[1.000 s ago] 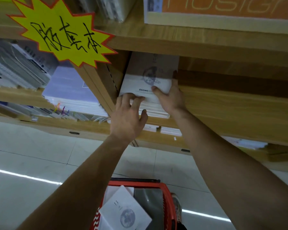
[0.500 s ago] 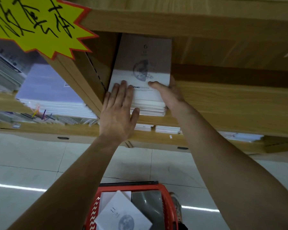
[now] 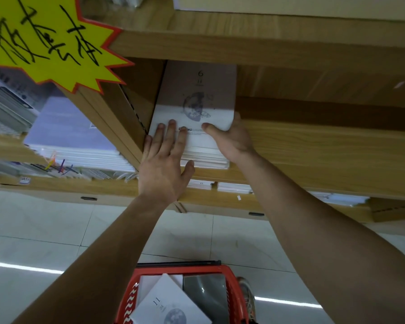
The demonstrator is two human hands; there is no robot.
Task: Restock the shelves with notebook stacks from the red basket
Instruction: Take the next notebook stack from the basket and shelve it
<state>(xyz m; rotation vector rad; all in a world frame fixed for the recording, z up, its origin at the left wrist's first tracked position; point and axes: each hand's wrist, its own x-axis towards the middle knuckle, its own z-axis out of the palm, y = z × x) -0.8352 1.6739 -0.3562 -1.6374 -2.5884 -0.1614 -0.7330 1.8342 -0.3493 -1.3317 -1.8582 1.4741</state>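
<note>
left hand (image 3: 164,169) flat on the notebook stack (image 3: 197,90), fingers spread; right hand (image 3: 232,141) clasps its edge; push evenly, square to the divider (image 3: 126,118).

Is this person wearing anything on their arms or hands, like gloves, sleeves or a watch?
No. The left forearm and right forearm are bare to the frame's edge, no sleeves in view. The left hand and right hand are ungloved, and no watch, bracelet or ring shows on the visible wrists or fingers.
</note>
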